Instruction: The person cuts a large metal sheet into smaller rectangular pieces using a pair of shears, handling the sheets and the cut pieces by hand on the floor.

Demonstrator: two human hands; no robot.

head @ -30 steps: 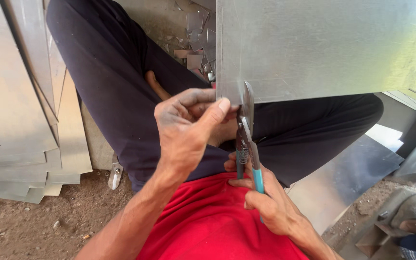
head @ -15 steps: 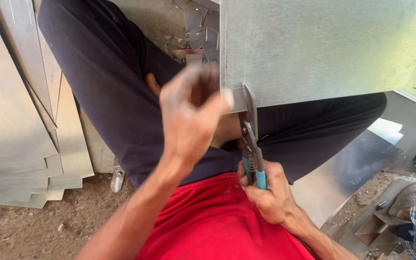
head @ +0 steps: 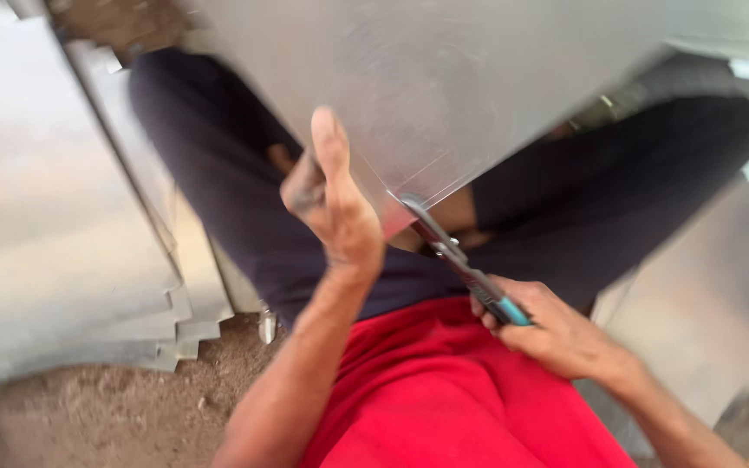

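Note:
A large grey metal sheet (head: 478, 87) is tilted above my lap. My left hand (head: 331, 204) grips its lower corner, thumb pointing up along the edge. My right hand (head: 556, 334) is closed on the blue handles of metal snips (head: 457, 256). The snips' jaws sit at the sheet's lower edge, close to my left hand. I sit cross-legged in dark trousers (head: 244, 182) and a red shirt (head: 444, 399). The frame is motion-blurred.
A stack of flat metal sheets (head: 54, 243) leans or lies at my left on the dirt ground (head: 106, 416). More sheet metal (head: 704, 303) lies at my right. A small metal object (head: 267, 327) rests on the ground by my leg.
The sheet has turned from nearly square-on to a steep tilt, its corner now pointing down at my lap. My left hand shifted along the edge; the snips now angle diagonally.

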